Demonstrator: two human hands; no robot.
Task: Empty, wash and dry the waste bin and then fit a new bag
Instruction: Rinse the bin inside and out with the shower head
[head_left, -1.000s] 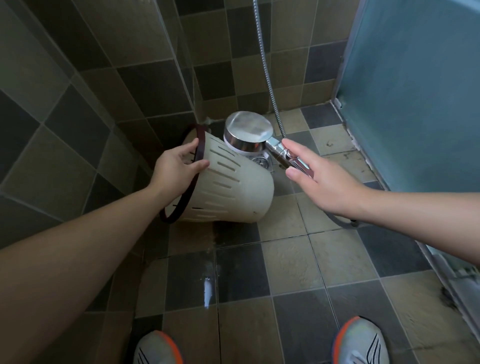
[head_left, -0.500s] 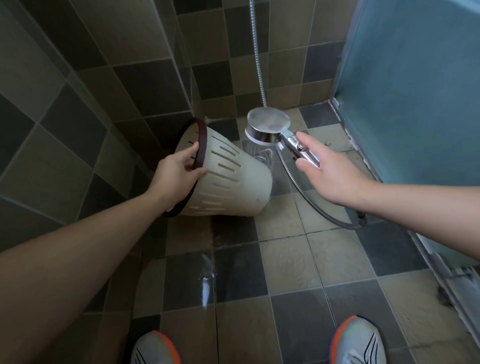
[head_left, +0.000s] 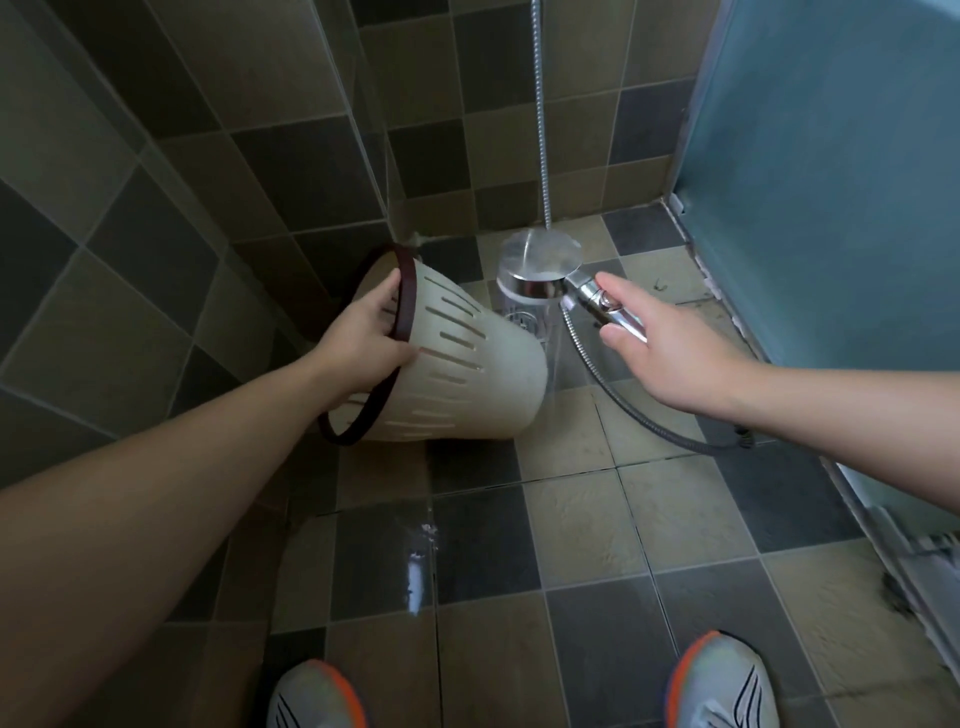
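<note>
Cream plastic with slotted sides, the waste bin (head_left: 467, 364) hangs tipped on its side above the wet tiled floor (head_left: 571, 519), its dark rim ring (head_left: 405, 306) toward you, and your left hand (head_left: 363, 338) grips that rim, thumb on the outer wall and fingers curled inside. Your right hand (head_left: 670, 353) holds the chrome shower head (head_left: 540, 270) by its handle, fingers fairly straight along it. Its face points down beside the bin's base, with the hose (head_left: 623, 410) looping below.
</note>
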